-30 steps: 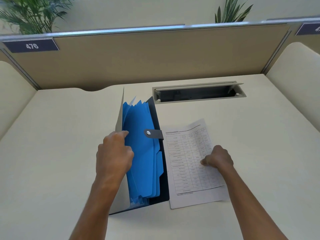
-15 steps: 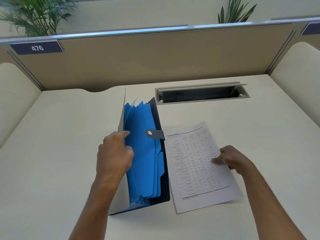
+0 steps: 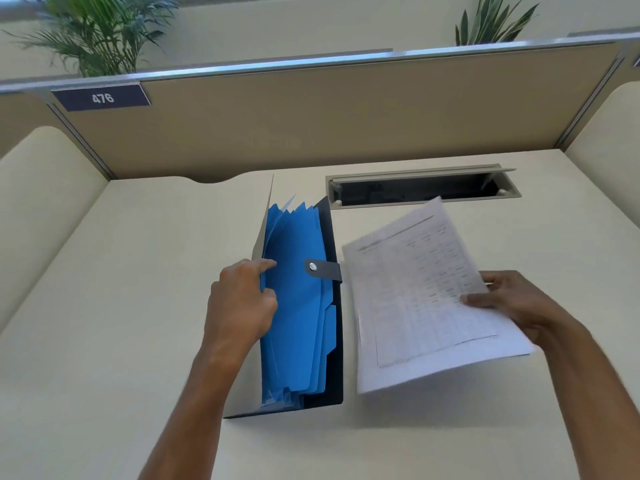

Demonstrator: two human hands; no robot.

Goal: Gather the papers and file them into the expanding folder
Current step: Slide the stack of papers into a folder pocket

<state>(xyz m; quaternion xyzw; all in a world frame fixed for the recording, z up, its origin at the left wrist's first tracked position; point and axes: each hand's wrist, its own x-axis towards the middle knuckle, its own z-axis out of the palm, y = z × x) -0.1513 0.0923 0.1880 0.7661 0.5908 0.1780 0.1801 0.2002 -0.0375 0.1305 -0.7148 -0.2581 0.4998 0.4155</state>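
Paper (image 3: 429,292) in right hand (image 3: 519,303)

Bright, soft, even indoor light. The paper (image 3: 422,299) is smeared by blur, its print unreadable, and casts a faint shadow on the pale worktop (image 3: 138,306). The folder (image 3: 298,323) looks sharp, with a thin shadow at its base. Wide-angle distortion bows the partition (image 3: 311,109) and stretches the edges.

The expanding folder (image 3: 298,306) stood open at the middle of the desk (image 3: 121,306), with the left hand (image 3: 242,299) gripping its left flap. Just right of it, the right hand (image 3: 516,299) held the paper (image 3: 422,292) above the desk. Behind both lay the cable slot (image 3: 422,187), then the partition (image 3: 311,126), with plants (image 3: 100,32) beyond.
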